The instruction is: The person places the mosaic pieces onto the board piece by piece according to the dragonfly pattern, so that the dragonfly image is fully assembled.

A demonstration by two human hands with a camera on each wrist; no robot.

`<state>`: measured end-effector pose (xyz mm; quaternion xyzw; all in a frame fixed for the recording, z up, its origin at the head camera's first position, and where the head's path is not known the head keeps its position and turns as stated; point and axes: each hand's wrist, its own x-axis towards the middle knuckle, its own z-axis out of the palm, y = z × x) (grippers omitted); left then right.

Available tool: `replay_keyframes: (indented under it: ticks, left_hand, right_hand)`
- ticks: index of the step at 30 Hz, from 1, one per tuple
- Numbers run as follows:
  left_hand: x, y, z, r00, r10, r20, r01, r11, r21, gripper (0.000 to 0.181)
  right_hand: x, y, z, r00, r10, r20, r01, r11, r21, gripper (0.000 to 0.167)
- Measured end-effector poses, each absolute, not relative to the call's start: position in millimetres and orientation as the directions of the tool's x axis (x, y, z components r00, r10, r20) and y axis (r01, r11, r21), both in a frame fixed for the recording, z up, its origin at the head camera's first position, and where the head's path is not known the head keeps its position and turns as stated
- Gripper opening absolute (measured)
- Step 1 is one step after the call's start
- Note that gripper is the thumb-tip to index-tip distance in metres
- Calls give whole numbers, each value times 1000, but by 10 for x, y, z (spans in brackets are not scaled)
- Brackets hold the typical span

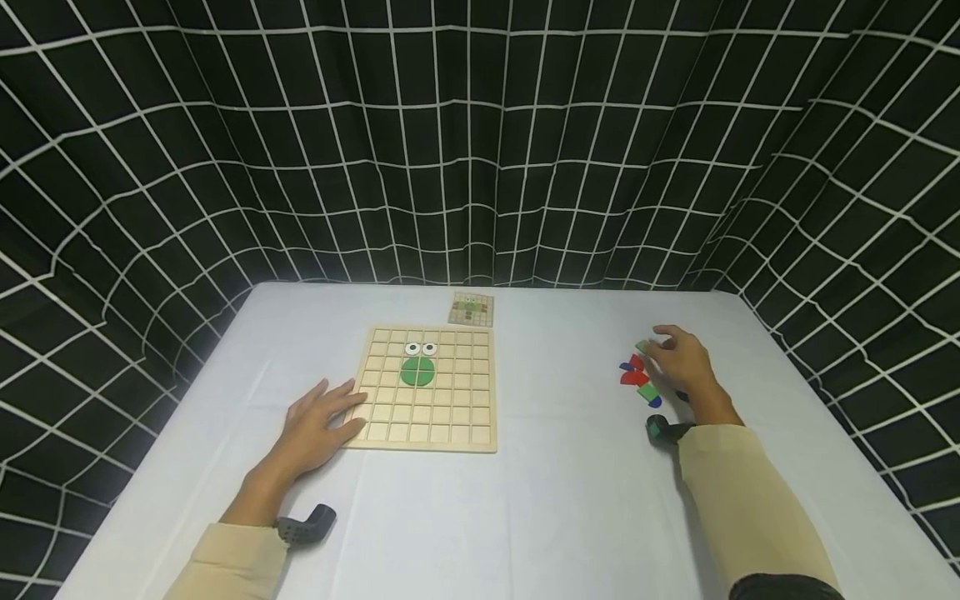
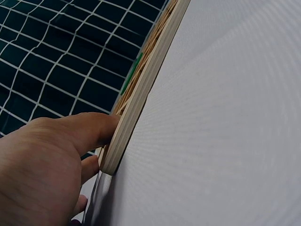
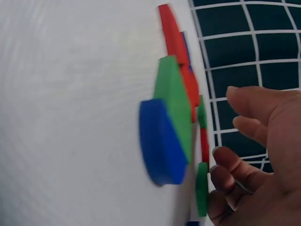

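A wooden grid board (image 1: pixel 450 421) lies on the table, with a green disc made of pieces (image 1: pixel 417 372) and two white eye pieces (image 1: pixel 422 348) set in its upper left part. My left hand (image 1: pixel 318 423) rests at the board's left edge, fingers spread and fingertips touching the frame. In the left wrist view the thumb (image 2: pixel 96 126) lies over the board's edge. My right hand (image 1: pixel 682 360) hovers just above a loose group of red pieces (image 1: pixel 634 377), green pieces (image 1: pixel 647 391) and blue pieces (image 1: pixel 655 402). Its fingers are apart, and nothing shows between them in the right wrist view.
A small pattern card (image 1: pixel 471 309) lies behind the board, showing a figure on a grid. White cloth (image 1: pixel 562 483) covers the table. A black curtain with white grid lines (image 1: pixel 480 150) stands behind and at both sides.
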<state>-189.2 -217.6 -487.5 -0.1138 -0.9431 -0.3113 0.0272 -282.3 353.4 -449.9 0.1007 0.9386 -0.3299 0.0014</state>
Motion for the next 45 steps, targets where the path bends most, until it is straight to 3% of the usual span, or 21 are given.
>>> replay_keyframes:
  ticks: [16,22,37,45]
  left_hand:
    - [-1904,-2164,-4863,-968,211,137,251,780,574,43]
    - [-1898,-2164,-4867,-969,210,131,247,783,571,43]
    - [-1873,-2187,-4867,-971,206,123,239,781,576,42]
    - [-1888,-2186,-4865,-971,210,117,239,782,575,43]
  right_hand:
    - [-2858,3533,-4534,-974,203,-104,226,809,-543,43]
    - [-2826,3519,-4494,-971,238,-22,210,804,-556,45]
    - [-2492,3026,-3876,-956,85,281,-94,818,-567,37]
    - [-2291,2664,-3527,-903,-22,430,-274,799,-536,33]
